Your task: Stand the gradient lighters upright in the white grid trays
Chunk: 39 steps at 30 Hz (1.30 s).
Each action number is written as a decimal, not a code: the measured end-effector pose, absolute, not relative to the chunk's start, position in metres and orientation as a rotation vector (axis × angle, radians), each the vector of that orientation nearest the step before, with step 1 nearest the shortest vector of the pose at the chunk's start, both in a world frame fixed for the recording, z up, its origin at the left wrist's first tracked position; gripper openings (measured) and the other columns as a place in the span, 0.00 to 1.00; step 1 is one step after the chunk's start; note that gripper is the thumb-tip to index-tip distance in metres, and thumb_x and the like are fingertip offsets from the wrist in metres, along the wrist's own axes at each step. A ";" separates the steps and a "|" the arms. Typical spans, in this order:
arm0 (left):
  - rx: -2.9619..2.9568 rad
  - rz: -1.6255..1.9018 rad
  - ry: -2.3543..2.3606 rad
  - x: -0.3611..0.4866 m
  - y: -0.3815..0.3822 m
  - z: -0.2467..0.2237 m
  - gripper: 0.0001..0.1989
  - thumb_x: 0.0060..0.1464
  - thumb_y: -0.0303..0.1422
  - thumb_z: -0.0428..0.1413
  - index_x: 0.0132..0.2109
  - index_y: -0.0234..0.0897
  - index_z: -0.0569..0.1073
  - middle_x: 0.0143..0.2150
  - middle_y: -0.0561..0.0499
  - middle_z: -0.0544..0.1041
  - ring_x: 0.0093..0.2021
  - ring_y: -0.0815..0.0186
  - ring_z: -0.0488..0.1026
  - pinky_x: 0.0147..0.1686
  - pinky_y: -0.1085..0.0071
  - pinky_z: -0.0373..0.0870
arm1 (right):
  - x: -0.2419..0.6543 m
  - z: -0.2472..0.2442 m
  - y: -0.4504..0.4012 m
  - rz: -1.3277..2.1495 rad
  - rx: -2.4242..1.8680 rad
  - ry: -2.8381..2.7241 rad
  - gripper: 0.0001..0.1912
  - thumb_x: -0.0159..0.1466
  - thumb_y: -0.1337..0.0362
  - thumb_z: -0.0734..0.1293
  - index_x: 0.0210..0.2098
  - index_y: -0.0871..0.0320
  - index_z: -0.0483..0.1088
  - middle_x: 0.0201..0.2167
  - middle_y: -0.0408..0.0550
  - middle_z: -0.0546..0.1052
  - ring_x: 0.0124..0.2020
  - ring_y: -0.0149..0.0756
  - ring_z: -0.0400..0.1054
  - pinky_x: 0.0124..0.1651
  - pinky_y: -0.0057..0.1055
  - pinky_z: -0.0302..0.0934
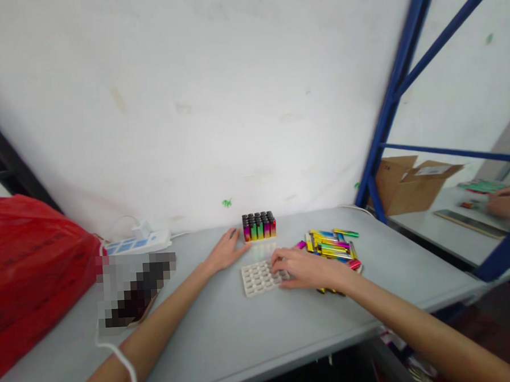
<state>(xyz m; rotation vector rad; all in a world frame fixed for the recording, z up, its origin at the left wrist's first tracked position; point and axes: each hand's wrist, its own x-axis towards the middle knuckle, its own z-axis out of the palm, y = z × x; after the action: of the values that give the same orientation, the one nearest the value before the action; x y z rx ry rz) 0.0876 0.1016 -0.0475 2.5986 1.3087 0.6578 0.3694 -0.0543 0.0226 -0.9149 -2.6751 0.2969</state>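
Observation:
Several lighters with black tops and rainbow-coloured metallic bodies [259,229] stand upright in a tight block near the wall. My left hand [224,252] rests on the table at the block's left side, thumb apart from the fingers; whether it touches the lighters I cannot tell. In front of the block lies a white tray [256,280] with rows of small slots. The curled fingers and thumb of my right hand [306,267] close on its right end. Beyond that hand is a loose heap of shiny lighters [332,245], partly hidden by it.
A red plastic bag [33,282] fills the left side, near a white power strip [138,243] and a pixelated dark device [140,294] with a white cable. Blue rack posts [388,115] stand right. Past them are a cardboard box [408,186] and another person's hand [507,203].

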 end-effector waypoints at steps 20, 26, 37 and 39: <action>2.451 0.534 0.924 0.065 0.004 -0.009 0.31 0.48 0.52 0.72 0.53 0.43 0.73 0.71 0.42 0.66 0.75 0.46 0.61 0.74 0.53 0.59 | 0.520 0.005 0.032 -0.051 -1.832 -2.341 0.10 0.68 0.64 0.68 0.41 0.62 0.82 0.42 0.61 0.84 0.44 0.49 0.77 0.50 0.36 0.67; 2.487 0.515 0.889 0.066 0.002 -0.007 0.36 0.43 0.53 0.75 0.53 0.42 0.73 0.70 0.42 0.67 0.73 0.46 0.64 0.73 0.52 0.62 | 0.488 0.015 0.041 0.358 -1.454 -1.885 0.15 0.73 0.53 0.63 0.48 0.57 0.71 0.41 0.53 0.82 0.29 0.35 0.75 0.36 0.32 0.71; 2.491 0.653 0.958 0.077 0.008 -0.027 0.35 0.54 0.53 0.69 0.61 0.40 0.72 0.70 0.38 0.67 0.71 0.46 0.67 0.73 0.50 0.62 | 0.379 0.030 0.026 0.457 -1.132 -1.723 0.24 0.63 0.42 0.72 0.46 0.55 0.77 0.27 0.42 0.76 0.25 0.33 0.62 0.29 0.30 0.56; 2.495 0.667 0.951 0.080 0.007 -0.027 0.35 0.54 0.54 0.69 0.62 0.40 0.72 0.69 0.38 0.67 0.70 0.46 0.68 0.73 0.50 0.63 | 0.378 0.023 0.024 0.510 -1.152 -1.652 0.26 0.60 0.39 0.74 0.39 0.56 0.76 0.23 0.40 0.71 0.24 0.32 0.60 0.29 0.30 0.54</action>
<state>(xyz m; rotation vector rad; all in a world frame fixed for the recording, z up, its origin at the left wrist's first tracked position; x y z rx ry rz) 0.0803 0.0067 -0.0275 2.4946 0.9506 0.6668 0.3785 0.0237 0.0230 -1.1521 -1.6522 0.5099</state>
